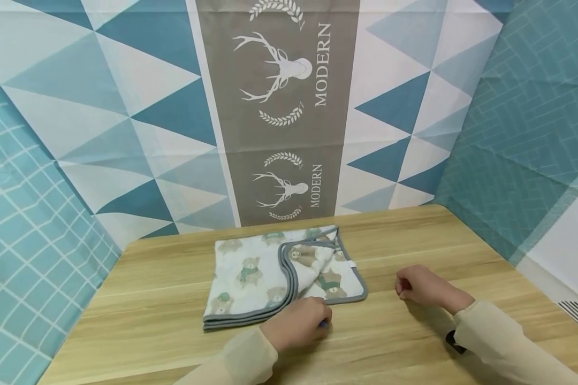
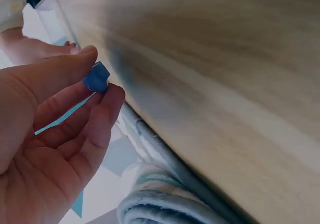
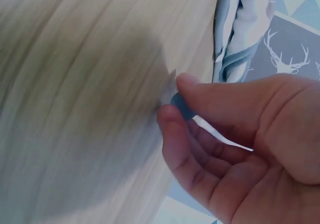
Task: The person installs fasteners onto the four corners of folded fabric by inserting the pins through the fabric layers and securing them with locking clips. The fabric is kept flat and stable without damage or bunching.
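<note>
My left hand (image 1: 296, 323) is over the wooden table near its front, just below the folded blanket's lower edge. Between thumb and fingertip it pinches a small blue piece (image 2: 97, 78) with flat, angled faces. Farther right, my right hand (image 1: 426, 287) is low over the table, apart from the blanket. Its thumb and index finger pinch another small blue piece (image 3: 182, 106), mostly covered by the fingers. The white blanket (image 1: 250, 278) has printed bears and grey edging, and one corner is turned back.
The wooden table (image 1: 159, 278) runs back to a patterned cloth wall (image 1: 274, 133). Blue tiled sheets (image 1: 14, 214) stand on the left, with teal ones (image 1: 525, 144) on the right. A black item (image 1: 455, 342) is at my right sleeve.
</note>
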Tool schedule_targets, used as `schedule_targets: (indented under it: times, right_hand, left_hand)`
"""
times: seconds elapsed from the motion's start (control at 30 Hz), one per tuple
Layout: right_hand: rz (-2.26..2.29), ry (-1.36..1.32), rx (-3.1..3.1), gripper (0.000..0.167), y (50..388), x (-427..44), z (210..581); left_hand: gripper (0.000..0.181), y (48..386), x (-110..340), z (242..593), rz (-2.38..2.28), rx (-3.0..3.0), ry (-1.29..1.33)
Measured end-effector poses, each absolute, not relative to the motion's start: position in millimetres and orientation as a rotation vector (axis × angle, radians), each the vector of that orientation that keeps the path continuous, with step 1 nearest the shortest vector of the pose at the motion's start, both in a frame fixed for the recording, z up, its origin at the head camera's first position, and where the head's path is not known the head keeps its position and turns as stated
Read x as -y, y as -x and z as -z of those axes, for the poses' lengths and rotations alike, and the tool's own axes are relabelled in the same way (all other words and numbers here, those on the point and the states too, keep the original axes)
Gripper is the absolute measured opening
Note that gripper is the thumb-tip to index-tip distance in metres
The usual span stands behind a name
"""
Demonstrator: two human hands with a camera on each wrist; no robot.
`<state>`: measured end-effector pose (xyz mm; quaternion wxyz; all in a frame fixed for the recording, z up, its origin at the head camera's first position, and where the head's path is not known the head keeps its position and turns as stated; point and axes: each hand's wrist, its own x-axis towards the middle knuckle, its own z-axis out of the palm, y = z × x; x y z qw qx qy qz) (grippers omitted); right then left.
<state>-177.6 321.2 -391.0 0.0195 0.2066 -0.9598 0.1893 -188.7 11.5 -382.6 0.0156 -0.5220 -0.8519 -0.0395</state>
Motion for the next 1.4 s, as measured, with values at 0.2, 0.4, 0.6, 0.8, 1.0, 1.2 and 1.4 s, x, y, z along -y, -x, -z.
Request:
schedule_targets:
  times: [0.2,0.4,0.6,0.8,1.0,1.2,1.4]
  right_hand:
    - [-0.659,-0.628,2.925,0.017,178,-308,390]
    - [-0.607,-0.643,2.886,0.023,178,-299,393]
    - [-0.544,-0.82,2.841,0.025,181,-295,396]
    - [-0.545,-0.838,2.862,0.028,184,-288,397]
    - [-0.561,-0.788,2.895,0.042,187,-280,398]
    - [-0.662,-0.733,2.892,0.036,191,-273,397]
    - [-0.751,-0.754,2.874,0.019,196,-267,398]
  left_hand:
    - [0.006,193,-15,380,0.259,2.697,1.625]
    - [0.003,195,-7,384,0.343,2.726,1.608]
    - [0.006,195,6,386,0.417,2.76,1.569]
    - [0.007,195,10,387,0.422,2.739,1.557]
    - [0.008,194,12,388,0.412,2.714,1.574]
    - [0.007,194,14,386,0.459,2.747,1.541]
    - [0.007,194,15,385,0.465,2.763,1.534]
